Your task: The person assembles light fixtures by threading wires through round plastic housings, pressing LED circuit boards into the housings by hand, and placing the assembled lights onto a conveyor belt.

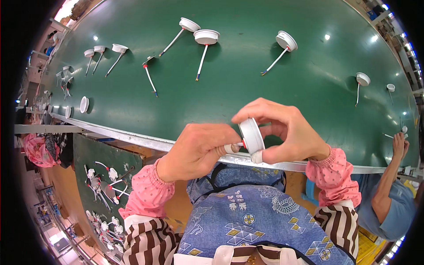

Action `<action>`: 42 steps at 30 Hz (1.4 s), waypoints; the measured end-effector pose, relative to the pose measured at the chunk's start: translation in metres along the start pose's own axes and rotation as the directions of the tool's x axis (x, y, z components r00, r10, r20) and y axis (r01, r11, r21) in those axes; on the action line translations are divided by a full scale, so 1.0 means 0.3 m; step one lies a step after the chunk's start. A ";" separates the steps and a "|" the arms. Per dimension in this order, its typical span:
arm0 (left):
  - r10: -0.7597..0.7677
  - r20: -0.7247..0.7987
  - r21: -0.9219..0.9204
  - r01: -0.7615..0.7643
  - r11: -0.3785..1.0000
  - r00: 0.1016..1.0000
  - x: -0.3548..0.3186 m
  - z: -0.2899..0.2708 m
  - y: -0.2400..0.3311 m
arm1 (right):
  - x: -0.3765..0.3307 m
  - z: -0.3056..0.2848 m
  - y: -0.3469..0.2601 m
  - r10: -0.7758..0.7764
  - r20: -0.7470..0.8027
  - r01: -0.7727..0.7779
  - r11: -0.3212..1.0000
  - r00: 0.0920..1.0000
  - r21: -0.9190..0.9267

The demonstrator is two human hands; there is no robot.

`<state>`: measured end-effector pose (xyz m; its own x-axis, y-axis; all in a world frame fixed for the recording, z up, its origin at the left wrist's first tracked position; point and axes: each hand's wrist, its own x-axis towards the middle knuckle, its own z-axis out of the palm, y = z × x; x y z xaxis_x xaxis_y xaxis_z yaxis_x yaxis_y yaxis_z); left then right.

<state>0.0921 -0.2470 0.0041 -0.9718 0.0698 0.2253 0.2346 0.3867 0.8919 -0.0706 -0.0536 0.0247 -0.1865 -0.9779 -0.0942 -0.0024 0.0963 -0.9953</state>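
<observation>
— Holding anything?

— Yes. My right hand (pixel 287 130) has a white disc (pixel 251 136) pinched by its rim at the centre of the frame, thumb below and fingers curled over the top, so that hand is closed on it. My left hand (pixel 196 150) sits just beside it, fingers folded in, with the thumb and a taped fingertip pressed against the disc's face near a small red spot. I cannot tell whether the left grips anything of its own.

— Where is that over the bench?

— Above the metal edge (pixel 132 139) of the green belt (pixel 247 84), close to my lap.

— What lies on the belt?

— More white discs with thin wires, spread along the top of the frame: a pair (pixel 198 32) at upper centre, one (pixel 286 40) to the upper right, several small ones (pixel 101 49) at upper left.

— Anything else?

— A green tray (pixel 99 154) at lower left, heaped with parts (pixel 104 185). At the right edge another person's arm (pixel 391 172) reaches up to the belt.
</observation>
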 end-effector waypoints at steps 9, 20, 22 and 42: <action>-0.215 -0.002 -0.193 0.211 0.958 0.977 -0.009 0.058 -0.050 | 0.008 0.014 0.070 0.167 -0.133 -0.138 0.969 0.977 0.203; -0.203 0.027 -0.250 0.203 0.947 0.979 0.051 0.090 -0.097 | -0.041 0.006 0.145 0.225 -0.135 -0.143 0.881 0.965 0.450; -0.242 0.047 -0.231 0.247 0.941 0.969 0.064 0.108 -0.098 | -0.048 -0.009 0.170 0.183 -0.162 -0.106 0.912 0.970 0.395; -0.005 -0.910 0.355 0.784 0.509 0.416 -0.009 -0.282 -0.426 | -0.261 -0.685 0.184 -0.267 -0.381 -0.249 0.420 0.885 -0.873</action>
<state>0.0669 -0.3744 -0.0774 -0.3823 -0.8093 0.4458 -0.6513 0.5783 0.4913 -0.2581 0.0665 -0.0186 -0.5387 -0.8207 0.1902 -0.8120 0.4456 -0.3770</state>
